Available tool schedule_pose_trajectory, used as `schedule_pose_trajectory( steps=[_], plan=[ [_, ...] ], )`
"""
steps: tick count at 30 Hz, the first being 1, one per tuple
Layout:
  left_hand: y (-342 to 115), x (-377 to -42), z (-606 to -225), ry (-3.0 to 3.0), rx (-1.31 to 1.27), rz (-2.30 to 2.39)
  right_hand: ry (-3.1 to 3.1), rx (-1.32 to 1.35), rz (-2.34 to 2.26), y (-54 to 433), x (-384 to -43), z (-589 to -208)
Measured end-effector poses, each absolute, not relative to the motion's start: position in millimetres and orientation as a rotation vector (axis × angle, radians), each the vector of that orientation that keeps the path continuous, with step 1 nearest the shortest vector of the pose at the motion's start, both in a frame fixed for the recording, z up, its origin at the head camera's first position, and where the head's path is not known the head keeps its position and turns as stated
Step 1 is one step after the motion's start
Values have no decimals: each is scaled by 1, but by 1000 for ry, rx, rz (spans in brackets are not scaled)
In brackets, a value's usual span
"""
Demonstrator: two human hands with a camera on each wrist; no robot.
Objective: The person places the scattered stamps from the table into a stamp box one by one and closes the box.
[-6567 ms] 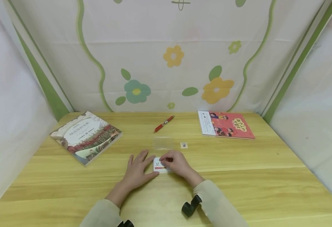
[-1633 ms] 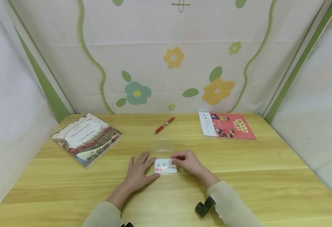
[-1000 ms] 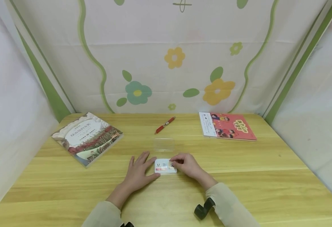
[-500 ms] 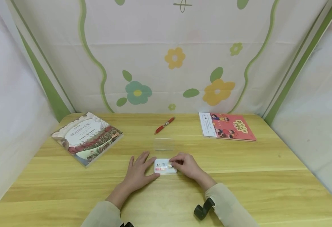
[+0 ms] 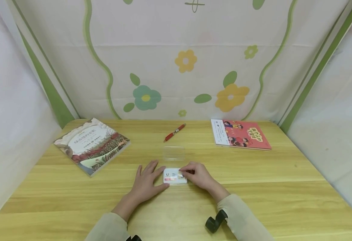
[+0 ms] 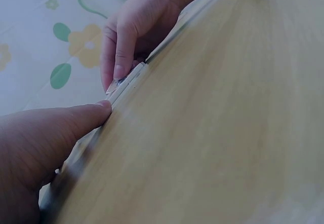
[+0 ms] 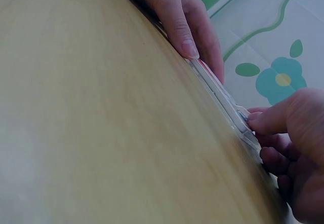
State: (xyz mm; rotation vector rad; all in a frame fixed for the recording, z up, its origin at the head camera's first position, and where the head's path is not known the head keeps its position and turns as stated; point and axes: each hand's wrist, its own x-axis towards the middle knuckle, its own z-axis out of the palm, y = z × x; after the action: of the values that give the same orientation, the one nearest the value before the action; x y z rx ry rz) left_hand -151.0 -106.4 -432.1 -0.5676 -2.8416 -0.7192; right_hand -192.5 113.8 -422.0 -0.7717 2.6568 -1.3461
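Note:
In the head view a flat white case with printed labels lies on the table. My left hand rests at its left end, fingers spread and fairly straight, thumb and index finger touching its corners. My right hand pinches a small square piece with a dark round print, at the right part of the case. Right fingertips partly cover that piece. The right wrist view shows the thumb on the piece at the case's edge, its near side slightly raised. The left thumb presses the case's edge in the left wrist view.
A clear plastic lid lies just beyond the case; whether they are joined I cannot tell. Farther back is a red pen. One book lies at the left, a red book at the back right. A flowered curtain stands behind the table.
Several seconds ago the square piece lay on the table beyond the case, with the right hand over the case. It was then brought to the case's right part and lowered. The left hand stays put.

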Motion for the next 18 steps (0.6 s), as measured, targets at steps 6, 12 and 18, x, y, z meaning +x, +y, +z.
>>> schedule_pose_trajectory(
  steps=[6, 12, 18],
  plan=[
    [-107, -151, -432, -2837, -567, -738, 2642, -746, -1365, 113, -192, -421],
    [-107, -151, -432, -2843, -566, -729, 2618, -731, -1385, 113, -191, -419],
    [-107, -151, -431, -2842, -572, -745, 2610, -709, -1364, 114, -192, -420]
  ],
)
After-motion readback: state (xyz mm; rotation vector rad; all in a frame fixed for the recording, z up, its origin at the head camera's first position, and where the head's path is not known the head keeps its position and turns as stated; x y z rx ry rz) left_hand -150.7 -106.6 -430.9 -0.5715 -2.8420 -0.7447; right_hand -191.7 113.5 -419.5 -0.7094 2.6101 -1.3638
